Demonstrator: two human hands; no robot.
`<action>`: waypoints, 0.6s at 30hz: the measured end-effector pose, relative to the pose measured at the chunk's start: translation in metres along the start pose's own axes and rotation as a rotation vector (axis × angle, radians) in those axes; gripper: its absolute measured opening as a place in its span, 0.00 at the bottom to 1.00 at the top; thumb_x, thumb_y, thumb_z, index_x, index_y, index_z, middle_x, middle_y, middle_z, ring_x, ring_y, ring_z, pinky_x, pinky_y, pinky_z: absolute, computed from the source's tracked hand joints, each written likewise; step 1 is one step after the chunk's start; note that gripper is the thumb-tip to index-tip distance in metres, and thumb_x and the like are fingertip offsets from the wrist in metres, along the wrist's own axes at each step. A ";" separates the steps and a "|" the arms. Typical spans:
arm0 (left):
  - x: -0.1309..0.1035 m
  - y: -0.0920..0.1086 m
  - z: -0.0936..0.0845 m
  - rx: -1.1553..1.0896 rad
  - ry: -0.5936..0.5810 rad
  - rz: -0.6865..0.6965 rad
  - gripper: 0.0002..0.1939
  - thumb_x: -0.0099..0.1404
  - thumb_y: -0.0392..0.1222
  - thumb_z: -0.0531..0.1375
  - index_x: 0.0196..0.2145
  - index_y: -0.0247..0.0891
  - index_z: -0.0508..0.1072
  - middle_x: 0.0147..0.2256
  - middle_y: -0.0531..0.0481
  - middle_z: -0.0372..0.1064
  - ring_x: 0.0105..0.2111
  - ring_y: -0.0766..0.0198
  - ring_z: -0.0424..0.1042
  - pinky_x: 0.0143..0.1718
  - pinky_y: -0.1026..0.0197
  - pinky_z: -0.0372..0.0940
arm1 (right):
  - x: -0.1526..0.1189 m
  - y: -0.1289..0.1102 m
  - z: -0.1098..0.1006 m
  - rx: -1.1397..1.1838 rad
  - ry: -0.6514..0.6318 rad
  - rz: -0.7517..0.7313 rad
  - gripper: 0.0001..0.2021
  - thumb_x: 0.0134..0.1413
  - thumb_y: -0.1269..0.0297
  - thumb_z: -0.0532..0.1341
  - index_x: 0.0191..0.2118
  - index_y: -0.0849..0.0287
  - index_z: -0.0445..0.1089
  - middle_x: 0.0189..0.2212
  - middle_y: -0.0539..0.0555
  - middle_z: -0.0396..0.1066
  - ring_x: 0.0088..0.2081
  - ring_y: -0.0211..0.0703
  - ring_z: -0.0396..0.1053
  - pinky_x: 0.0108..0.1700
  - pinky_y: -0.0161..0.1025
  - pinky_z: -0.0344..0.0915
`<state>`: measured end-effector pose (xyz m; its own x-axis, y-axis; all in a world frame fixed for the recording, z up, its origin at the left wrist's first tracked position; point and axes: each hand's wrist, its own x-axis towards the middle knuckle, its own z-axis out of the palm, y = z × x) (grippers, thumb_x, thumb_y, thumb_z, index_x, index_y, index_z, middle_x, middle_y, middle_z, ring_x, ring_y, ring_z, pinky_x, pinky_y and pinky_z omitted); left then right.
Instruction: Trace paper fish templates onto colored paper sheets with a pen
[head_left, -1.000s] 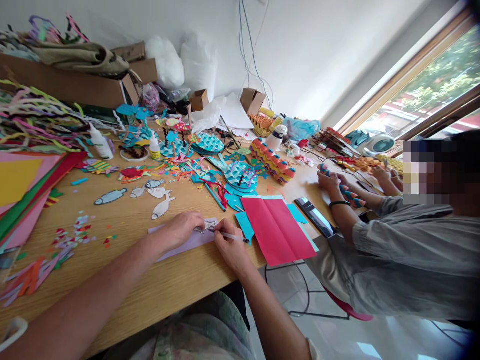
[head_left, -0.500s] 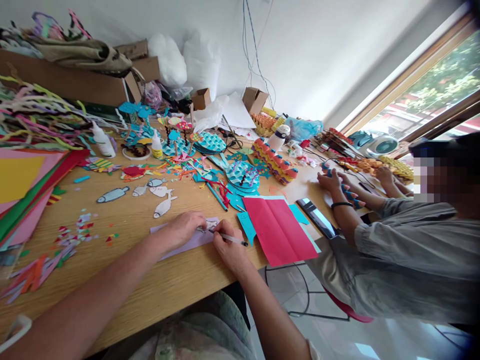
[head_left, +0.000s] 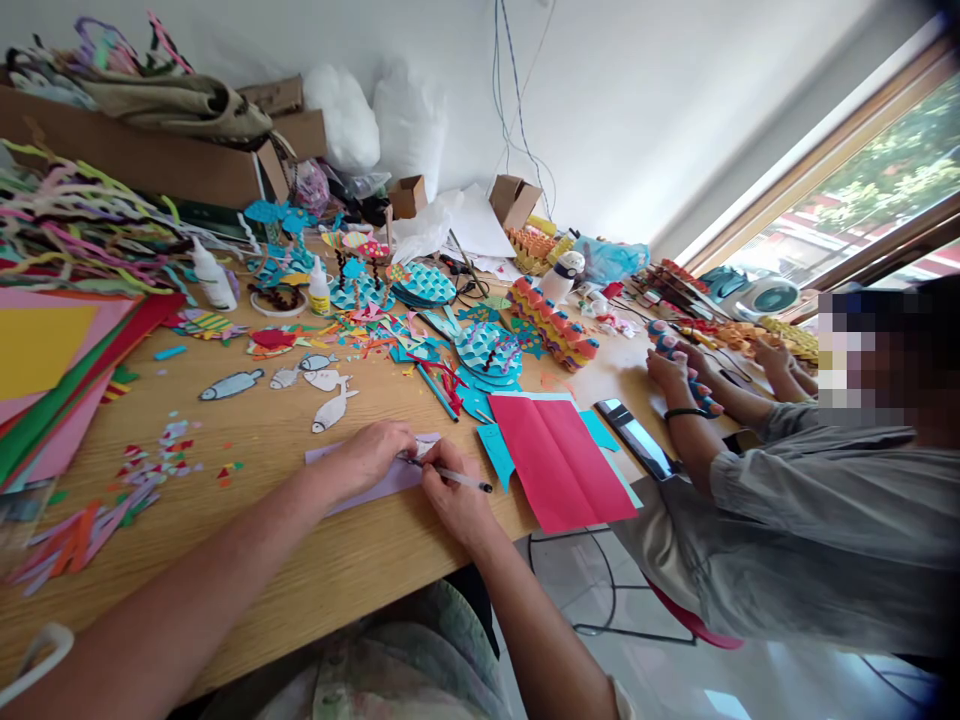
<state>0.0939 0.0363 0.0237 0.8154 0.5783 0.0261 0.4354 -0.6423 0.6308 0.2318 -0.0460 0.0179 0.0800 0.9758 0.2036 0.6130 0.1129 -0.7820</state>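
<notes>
A strip of purple paper [head_left: 386, 485] lies near the table's front edge. My left hand [head_left: 375, 455] presses on it, fingers together over a small white paper cutout [head_left: 426, 447] that is mostly hidden. Beside it, my right hand [head_left: 454, 490] grips a clear pen [head_left: 471, 481], its tip at the cutout on the purple paper. Behind my left hand lie several paper fish, among them a white one [head_left: 334, 408] and a blue-grey one [head_left: 231, 385].
To the right are a red sheet [head_left: 559, 460], a phone [head_left: 636, 440] and a person in grey [head_left: 810, 500] holding an egg-carton craft. Glue bottles [head_left: 214, 277], paper scraps [head_left: 169, 455] and coloured sheets [head_left: 45, 345] lie leftward and behind.
The view has shifted slightly. My right hand and the pen have moved a little left, closer to my left hand, and the cutout is more covered.
</notes>
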 end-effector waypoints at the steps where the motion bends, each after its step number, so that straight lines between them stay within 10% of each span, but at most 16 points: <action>1: 0.000 0.000 0.000 0.000 0.002 -0.004 0.13 0.57 0.33 0.48 0.27 0.36 0.72 0.30 0.50 0.69 0.33 0.63 0.65 0.35 0.63 0.57 | 0.000 0.000 -0.001 0.015 0.001 -0.001 0.04 0.43 0.70 0.50 0.23 0.56 0.59 0.18 0.45 0.58 0.21 0.35 0.55 0.25 0.32 0.51; 18: 0.000 -0.003 0.004 0.023 0.025 0.004 0.12 0.57 0.32 0.49 0.27 0.36 0.72 0.29 0.50 0.68 0.32 0.63 0.65 0.35 0.63 0.57 | 0.002 0.003 -0.001 0.064 0.007 0.013 0.04 0.43 0.70 0.50 0.23 0.57 0.60 0.18 0.46 0.58 0.21 0.35 0.55 0.24 0.32 0.51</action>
<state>0.0943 0.0359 0.0188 0.8074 0.5880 0.0487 0.4406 -0.6558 0.6130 0.2348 -0.0438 0.0171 0.0936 0.9759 0.1971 0.5602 0.1121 -0.8208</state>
